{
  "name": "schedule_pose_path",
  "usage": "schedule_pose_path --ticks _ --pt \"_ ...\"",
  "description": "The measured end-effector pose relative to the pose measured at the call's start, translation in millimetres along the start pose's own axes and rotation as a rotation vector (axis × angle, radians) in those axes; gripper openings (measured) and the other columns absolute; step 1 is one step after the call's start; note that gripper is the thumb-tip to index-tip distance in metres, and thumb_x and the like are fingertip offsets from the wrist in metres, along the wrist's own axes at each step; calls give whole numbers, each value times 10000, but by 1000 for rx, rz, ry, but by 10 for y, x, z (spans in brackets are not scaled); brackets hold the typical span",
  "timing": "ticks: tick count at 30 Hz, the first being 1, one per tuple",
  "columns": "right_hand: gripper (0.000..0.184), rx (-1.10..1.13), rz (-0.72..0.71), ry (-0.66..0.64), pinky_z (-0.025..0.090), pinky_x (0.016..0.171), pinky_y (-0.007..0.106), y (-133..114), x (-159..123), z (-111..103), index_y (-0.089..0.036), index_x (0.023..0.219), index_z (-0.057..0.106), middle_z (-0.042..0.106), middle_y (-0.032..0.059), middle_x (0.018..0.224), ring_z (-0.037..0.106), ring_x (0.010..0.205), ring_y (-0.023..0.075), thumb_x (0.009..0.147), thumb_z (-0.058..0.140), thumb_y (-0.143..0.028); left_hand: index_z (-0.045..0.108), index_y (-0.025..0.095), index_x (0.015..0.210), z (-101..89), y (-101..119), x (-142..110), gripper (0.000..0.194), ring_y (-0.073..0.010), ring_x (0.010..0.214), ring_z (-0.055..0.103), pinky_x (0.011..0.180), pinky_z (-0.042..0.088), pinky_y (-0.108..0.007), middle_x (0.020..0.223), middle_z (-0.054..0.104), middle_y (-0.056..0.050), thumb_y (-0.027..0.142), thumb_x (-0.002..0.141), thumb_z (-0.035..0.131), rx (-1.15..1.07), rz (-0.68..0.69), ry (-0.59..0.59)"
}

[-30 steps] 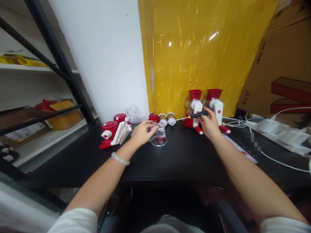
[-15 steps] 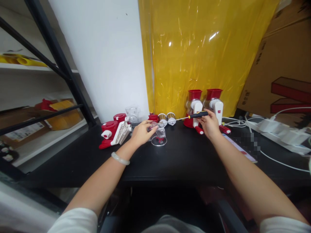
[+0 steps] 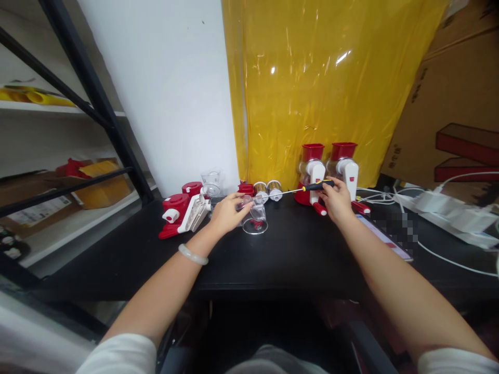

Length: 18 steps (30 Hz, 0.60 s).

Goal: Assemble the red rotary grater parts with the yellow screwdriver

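Observation:
My right hand (image 3: 337, 201) is closed round the black and yellow handle of a screwdriver (image 3: 313, 185). Its long thin shaft runs left, nearly level, to the clear plastic housing (image 3: 255, 224), which lies on the black table with its round rim toward me. With fingers bent, my left hand (image 3: 231, 212) grips the upper part of this housing near the screwdriver's tip. What the tip touches is too small to tell. Behind the housing stand two metal grater drums (image 3: 275, 190) with white rims. Left of my left hand lies a white crank arm with a red handle (image 3: 191, 218).
Two red and white rotary graters (image 3: 312, 156) stand at the back right, near my right hand. Red bases (image 3: 176, 205) sit at the left. A phone (image 3: 384, 239), white cables and a power strip (image 3: 463, 228) lie on the right. A shelf rack (image 3: 113, 135) borders the left.
The screwdriver handle has turned slightly in my right hand, showing more yellow on its side. My left hand and the clear housing stay in place.

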State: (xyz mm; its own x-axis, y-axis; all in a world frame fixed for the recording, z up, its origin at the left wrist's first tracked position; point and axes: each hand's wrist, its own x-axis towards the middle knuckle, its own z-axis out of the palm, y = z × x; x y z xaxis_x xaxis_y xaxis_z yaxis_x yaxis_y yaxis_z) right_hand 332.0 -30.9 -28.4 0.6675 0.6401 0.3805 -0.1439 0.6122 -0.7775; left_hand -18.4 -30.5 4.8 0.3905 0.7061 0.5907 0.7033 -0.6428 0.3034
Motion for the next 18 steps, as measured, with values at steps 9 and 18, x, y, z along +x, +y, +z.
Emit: schedule_pose_path --ticks 9,18 --pt "377 -12 4 -14 652 836 391 -19 -3 5 -259 1022 577 666 1 959 727 969 201 696 765 -250 796 202 942 -2 -3 -1 400 -292 1168 707 1048 548 -454 1331 720 -88 530 979 570 4 -8 -5" --pt "386 19 4 -11 639 874 394 -49 -29 32 -251 1045 575 687 20 980 731 1049 218 692 722 -196 803 216 971 -6 3 -4 409 -291 1166 708 1034 557 -449 1341 717 -80 548 979 563 4 -16 -9"
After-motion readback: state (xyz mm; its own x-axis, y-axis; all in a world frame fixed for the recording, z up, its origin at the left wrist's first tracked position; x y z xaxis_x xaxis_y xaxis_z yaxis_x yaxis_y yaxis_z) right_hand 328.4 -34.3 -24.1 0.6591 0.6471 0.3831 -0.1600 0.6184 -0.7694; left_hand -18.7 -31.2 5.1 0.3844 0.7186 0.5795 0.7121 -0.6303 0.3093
